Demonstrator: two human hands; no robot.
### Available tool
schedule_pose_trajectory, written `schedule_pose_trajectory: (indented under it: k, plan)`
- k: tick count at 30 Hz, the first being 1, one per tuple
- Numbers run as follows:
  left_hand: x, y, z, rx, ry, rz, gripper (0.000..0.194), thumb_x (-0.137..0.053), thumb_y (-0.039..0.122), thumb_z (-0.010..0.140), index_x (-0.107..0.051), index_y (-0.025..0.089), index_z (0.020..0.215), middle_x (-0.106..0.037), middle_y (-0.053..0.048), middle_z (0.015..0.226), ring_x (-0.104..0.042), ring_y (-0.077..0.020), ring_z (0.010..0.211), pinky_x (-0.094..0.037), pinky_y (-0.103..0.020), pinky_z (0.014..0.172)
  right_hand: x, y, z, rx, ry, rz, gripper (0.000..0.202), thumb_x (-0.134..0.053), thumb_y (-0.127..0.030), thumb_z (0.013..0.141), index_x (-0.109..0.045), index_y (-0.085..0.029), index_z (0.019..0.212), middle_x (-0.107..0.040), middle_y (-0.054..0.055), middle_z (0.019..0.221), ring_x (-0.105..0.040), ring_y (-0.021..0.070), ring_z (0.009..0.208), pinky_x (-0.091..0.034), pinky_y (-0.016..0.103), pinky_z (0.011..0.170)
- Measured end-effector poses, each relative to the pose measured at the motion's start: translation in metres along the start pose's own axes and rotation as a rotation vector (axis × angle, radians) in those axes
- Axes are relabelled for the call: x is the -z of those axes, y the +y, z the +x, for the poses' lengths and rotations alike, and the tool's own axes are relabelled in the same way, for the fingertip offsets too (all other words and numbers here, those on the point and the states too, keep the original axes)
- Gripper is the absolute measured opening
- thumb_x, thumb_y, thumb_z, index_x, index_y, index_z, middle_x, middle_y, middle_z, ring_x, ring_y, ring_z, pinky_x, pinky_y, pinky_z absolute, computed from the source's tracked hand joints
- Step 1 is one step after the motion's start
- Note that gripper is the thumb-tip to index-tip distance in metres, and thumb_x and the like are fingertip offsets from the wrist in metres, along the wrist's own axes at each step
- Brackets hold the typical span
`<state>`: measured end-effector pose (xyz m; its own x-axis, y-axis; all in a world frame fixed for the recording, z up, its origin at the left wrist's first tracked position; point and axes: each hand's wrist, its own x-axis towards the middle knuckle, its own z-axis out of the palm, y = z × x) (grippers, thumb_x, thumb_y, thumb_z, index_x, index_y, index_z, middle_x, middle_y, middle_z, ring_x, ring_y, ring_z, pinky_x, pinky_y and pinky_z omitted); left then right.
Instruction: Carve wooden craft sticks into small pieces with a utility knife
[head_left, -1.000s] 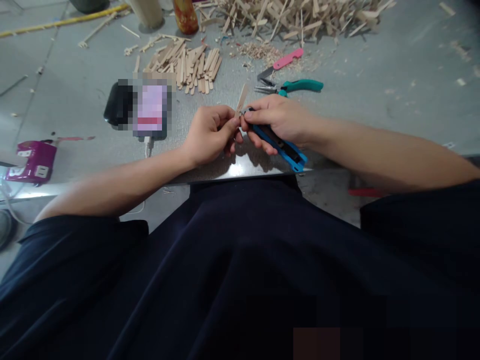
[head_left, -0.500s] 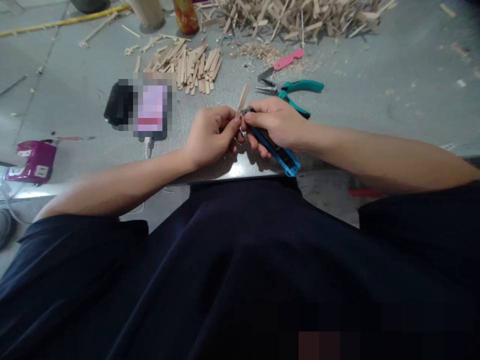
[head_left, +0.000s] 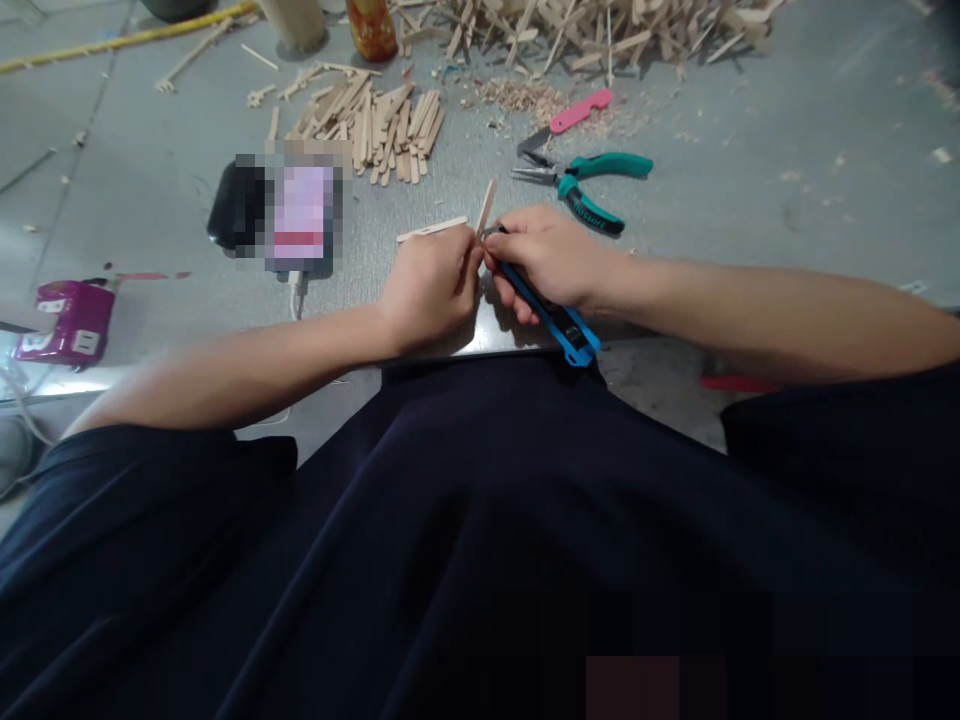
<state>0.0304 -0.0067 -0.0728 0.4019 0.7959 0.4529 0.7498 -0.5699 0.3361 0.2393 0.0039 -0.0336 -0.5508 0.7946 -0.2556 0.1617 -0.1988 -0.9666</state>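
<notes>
My left hand (head_left: pixel 431 285) is closed on a thin wooden craft stick (head_left: pixel 487 205), which stands up out of the fingers at a tilt. In my right hand (head_left: pixel 544 255) is a blue and black utility knife (head_left: pixel 551 318), its front end close to the stick and its handle pointing back toward me. The hands nearly meet just above the table's front edge. Fingers hide the lower part of the stick, and the blade's contact with it cannot be made out. Another pale stick (head_left: pixel 433 230) lies on the table just beyond my left knuckles.
Teal-handled pliers (head_left: pixel 592 185) and a pink-handled folding knife (head_left: pixel 580 112) lie beyond my right hand. Further off are a pile of craft sticks (head_left: pixel 394 130), wood shavings (head_left: pixel 525 97) and a big heap of wood pieces (head_left: pixel 592 30). A cabled phone (head_left: pixel 304 215) and a purple box (head_left: pixel 71 322) are leftward.
My left hand has turned knuckles-up around the stick, and less of the stick shows. A pale stick now appears beyond that hand. The utility knife has shifted slightly down with my right hand.
</notes>
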Motion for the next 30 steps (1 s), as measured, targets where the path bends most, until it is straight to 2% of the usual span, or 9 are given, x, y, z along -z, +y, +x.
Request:
schedule_pose_trajectory:
  k: [3,6,11,16,21,23,27,30]
  plan:
    - [-0.003,-0.002,0.0,-0.021,-0.022,0.073,0.029,-0.05,0.032,0.112,-0.069,0.025,0.092,-0.073,-0.009,0.078,-0.072,-0.0279,0.071,-0.045,-0.043,0.07,0.0,0.002,0.0,0.009,-0.031,0.019,0.039,-0.057,-0.023,0.125,-0.061,-0.025,0.085,-0.067,0.0,0.06,-0.06,0.0159,0.039,-0.047,0.024,0.035]
    - [-0.004,-0.004,-0.001,-0.051,-0.023,0.072,0.032,-0.047,0.034,0.112,-0.071,0.025,0.094,-0.072,-0.01,0.077,-0.07,-0.0285,0.07,-0.044,-0.044,0.069,0.0,0.0,-0.002,-0.025,-0.017,-0.001,0.041,-0.053,-0.014,0.122,-0.062,-0.024,0.083,-0.067,0.001,0.059,-0.06,0.015,0.038,-0.049,0.023,0.035]
    - [-0.006,-0.006,-0.002,-0.024,-0.051,0.063,0.024,-0.056,0.03,0.109,-0.073,0.025,0.094,-0.073,-0.008,0.079,-0.072,-0.0289,0.075,-0.049,-0.043,0.074,-0.001,-0.012,-0.008,-0.088,-0.02,-0.056,0.044,-0.049,-0.009,0.124,-0.062,-0.023,0.084,-0.066,-0.002,0.058,-0.059,0.013,0.039,-0.048,0.02,0.037]
    - [-0.002,-0.005,0.0,-0.003,-0.055,0.031,0.024,-0.059,0.028,0.11,-0.07,0.025,0.089,-0.074,-0.008,0.079,-0.075,-0.0276,0.076,-0.053,-0.041,0.076,0.0,-0.02,-0.009,-0.119,-0.024,-0.101,0.048,-0.042,-0.001,0.122,-0.06,-0.02,0.082,-0.065,-0.003,0.054,-0.06,0.0108,0.038,-0.043,0.015,0.038]
    - [0.003,-0.004,0.0,0.06,-0.076,-0.222,0.031,-0.059,0.035,0.119,-0.07,0.026,0.091,-0.074,-0.003,0.074,-0.077,-0.0228,0.075,-0.062,-0.038,0.083,0.005,-0.02,-0.007,-0.085,-0.057,-0.093,0.047,-0.042,-0.006,0.124,-0.06,-0.023,0.083,-0.065,-0.002,0.054,-0.058,0.0138,0.036,-0.045,0.02,0.034]
    - [0.004,-0.003,-0.001,0.117,-0.096,-0.364,0.034,-0.058,0.041,0.122,-0.071,0.026,0.094,-0.073,-0.001,0.071,-0.074,-0.0195,0.066,-0.063,-0.035,0.076,0.008,-0.02,-0.006,-0.075,-0.079,-0.089,0.047,-0.044,-0.008,0.126,-0.062,-0.023,0.084,-0.066,-0.002,0.056,-0.059,0.014,0.036,-0.046,0.02,0.035]
    - [0.004,-0.001,0.0,0.196,-0.134,-0.593,0.039,-0.057,0.05,0.124,-0.073,0.024,0.099,-0.072,0.001,0.071,-0.066,-0.0146,0.052,-0.056,-0.029,0.055,0.012,-0.018,-0.004,-0.043,-0.113,-0.049,0.047,-0.043,-0.01,0.125,-0.064,-0.022,0.084,-0.068,0.0,0.058,-0.058,0.0143,0.036,-0.046,0.021,0.034]
    - [0.005,0.0,0.001,0.219,-0.144,-0.687,0.039,-0.059,0.051,0.123,-0.072,0.024,0.099,-0.075,-0.001,0.075,-0.066,-0.0138,0.051,-0.054,-0.027,0.051,0.013,-0.017,-0.004,-0.028,-0.126,-0.006,0.047,-0.042,-0.01,0.124,-0.064,-0.022,0.084,-0.068,0.0,0.057,-0.057,0.0141,0.036,-0.045,0.02,0.033]
